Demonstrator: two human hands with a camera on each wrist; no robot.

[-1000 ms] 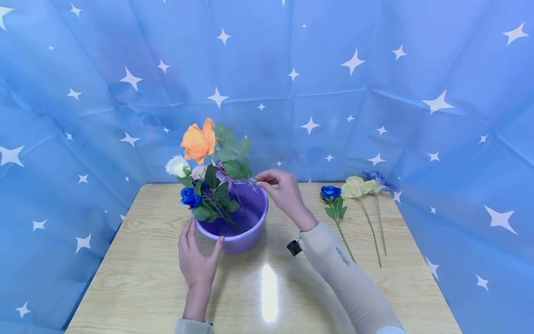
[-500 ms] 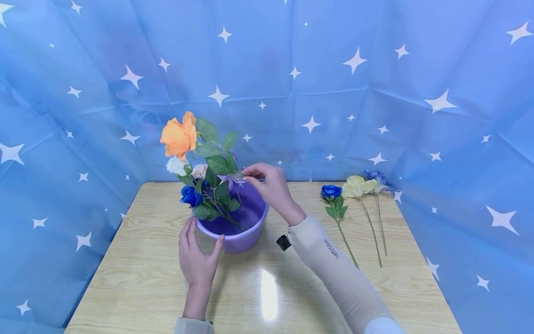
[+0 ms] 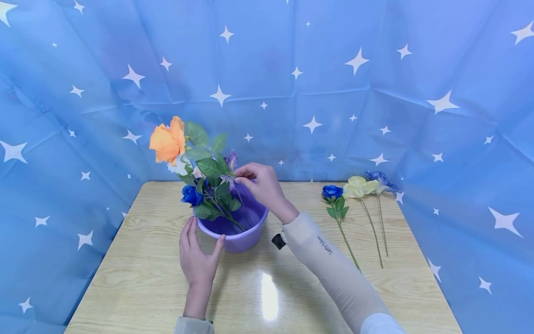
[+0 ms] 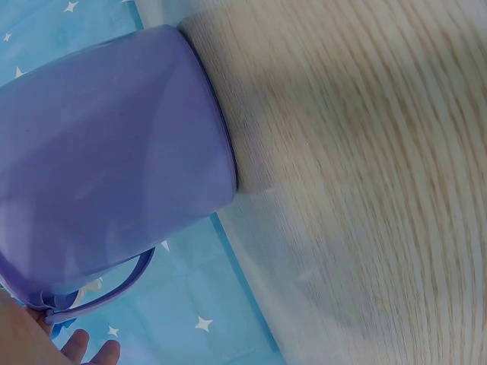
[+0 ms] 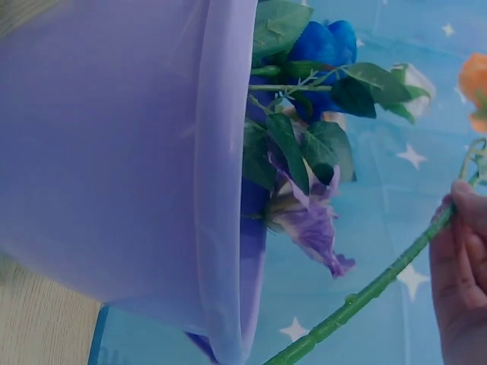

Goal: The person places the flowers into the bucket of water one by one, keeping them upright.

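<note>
In the head view, my left hand [image 3: 198, 260] touches the near left rim of a purple bucket [image 3: 242, 242], thumb and fingers spread apart and fairly straight. Above the bucket, my right hand [image 3: 264, 188] pinches an artificial orange rose [image 3: 168, 141] by its stem, close to the leaves. The flower head leans left, and its green stem [image 5: 358, 300] slants past the rim in the right wrist view. Inside the bucket are a blue rose [image 3: 192, 195], a white rose [image 5: 415, 87] and a purple flower [image 5: 308, 220]. A pale bloom is partly hidden among the leaves.
On the right of the wooden table [image 3: 137, 269] lie another blue rose [image 3: 332, 191], a pale yellow flower [image 3: 359, 187] and a blue-violet flower [image 3: 380, 180]. The bucket's handle [image 4: 114, 293] hangs at its side. A blue starry cloth [image 3: 267, 60] surrounds the table.
My right hand has moved left over the bucket, carrying the orange rose with it. The rose's head now overlaps the white rose. My left hand has stayed at the rim.
</note>
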